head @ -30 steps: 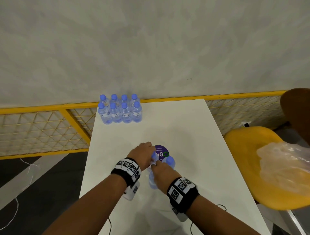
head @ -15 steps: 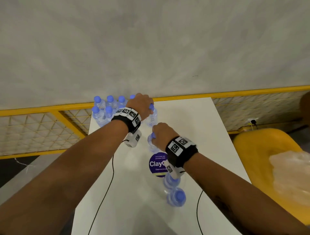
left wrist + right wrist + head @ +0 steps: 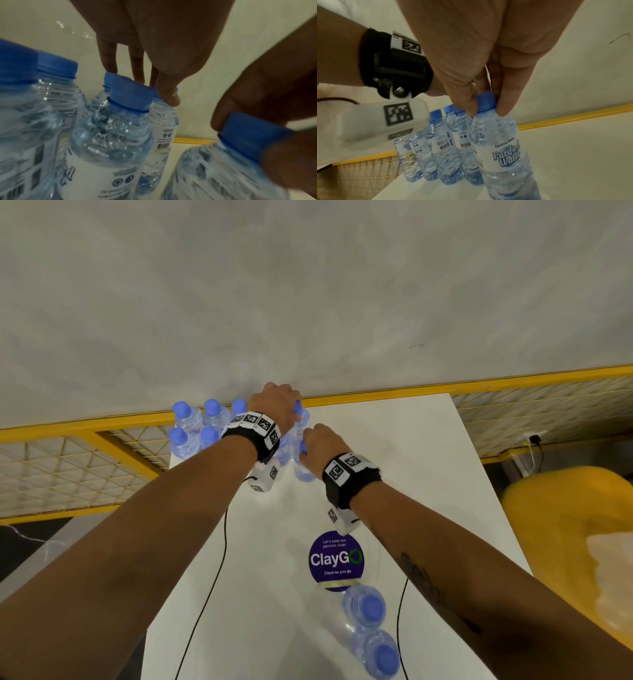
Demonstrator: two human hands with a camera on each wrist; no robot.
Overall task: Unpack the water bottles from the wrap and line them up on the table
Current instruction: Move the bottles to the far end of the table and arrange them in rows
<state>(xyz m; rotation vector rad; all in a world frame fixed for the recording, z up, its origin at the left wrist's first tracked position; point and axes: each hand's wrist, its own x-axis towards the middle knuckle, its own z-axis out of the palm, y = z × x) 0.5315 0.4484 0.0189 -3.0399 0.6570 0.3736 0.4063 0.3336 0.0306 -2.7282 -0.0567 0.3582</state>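
At the white table's far left corner, each hand pinches a bottle by its cap: left hand, right hand. Best set both down upright, snug against the standing bottles, before letting go.

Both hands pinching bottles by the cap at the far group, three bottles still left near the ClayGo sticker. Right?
Two, not three: the head view shows two bottles near the ClayGo sticker. The rest holds: left hand and right hand each pinch a cap.
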